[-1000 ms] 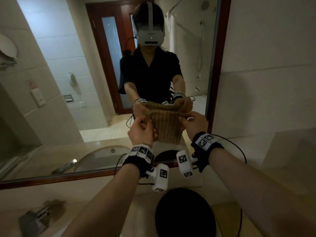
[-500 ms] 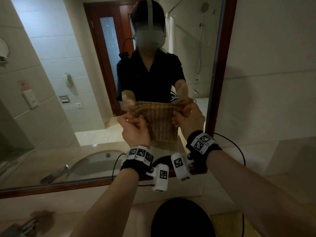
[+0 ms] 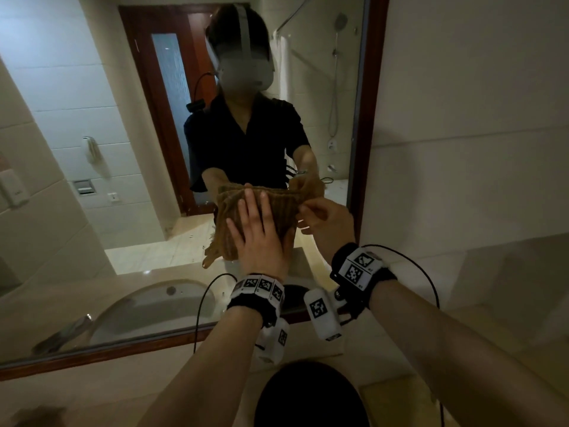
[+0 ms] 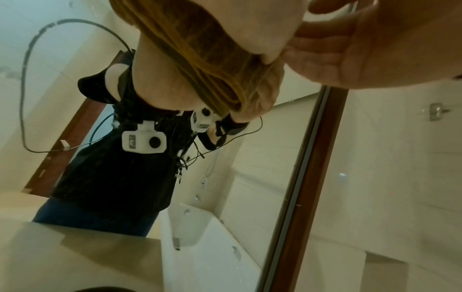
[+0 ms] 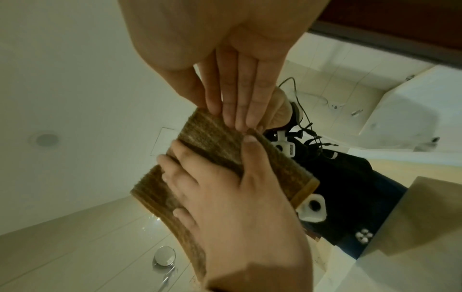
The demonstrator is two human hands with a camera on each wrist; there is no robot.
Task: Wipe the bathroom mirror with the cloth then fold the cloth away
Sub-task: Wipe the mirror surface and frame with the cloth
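Brown ribbed cloth [image 3: 277, 211] lay pressed against the bathroom mirror [image 3: 129, 149], pinned there under the left hand [image 3: 258, 238], whose fingers were straight and spread flat over it. Just to that hand's right, the right hand [image 3: 328, 223] pinched the cloth's upper right corner between thumb and fingertips. Most of the cloth's middle was hidden behind the left hand; a frayed edge hung out below and to its left. In the right wrist view the cloth [image 5: 220, 146] looked folded into at least two layers, the left hand [image 5: 225, 197] spread across them and the right hand [image 5: 237, 83] gripping its far end. The left wrist view was crowded and blurred at the top by cloth [image 4: 207, 59] and skin, so finger detail there was hard to read. Below both wrists, the beige tabletop [image 3: 92, 392] was partly cut off, and a dark round shape [image 3: 311, 396] under the forearms could not be made out.
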